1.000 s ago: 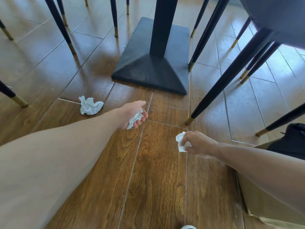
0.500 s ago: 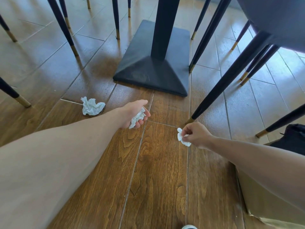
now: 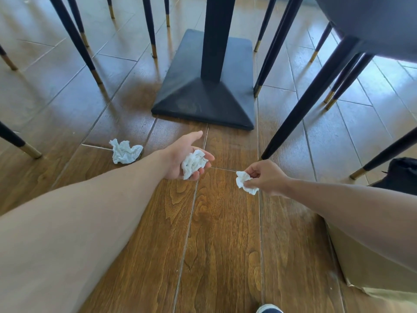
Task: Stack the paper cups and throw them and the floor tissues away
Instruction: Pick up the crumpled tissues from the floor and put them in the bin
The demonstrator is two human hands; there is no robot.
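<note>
My left hand [image 3: 180,154] is palm up over the wooden floor, with a crumpled white tissue [image 3: 193,163] resting in its loosely curled fingers. My right hand [image 3: 265,177] pinches a second crumpled tissue [image 3: 246,182] between thumb and fingertips, just right of the left hand and lifted off the floor. A third crumpled tissue [image 3: 125,152] lies on the floor to the left of my left wrist. No paper cups are in view.
A black table pedestal and base [image 3: 203,102] stand just beyond my hands. Black chair legs with gold tips [image 3: 300,105] slant down on the right and at the left [image 3: 74,39]. A tan box [image 3: 365,274] sits at lower right, with a dark object [image 3: 401,172] above it.
My left hand has turned palm up and opened, showing its tissue. My right hand has lifted its tissue from the floor and moved it up toward the left hand.
</note>
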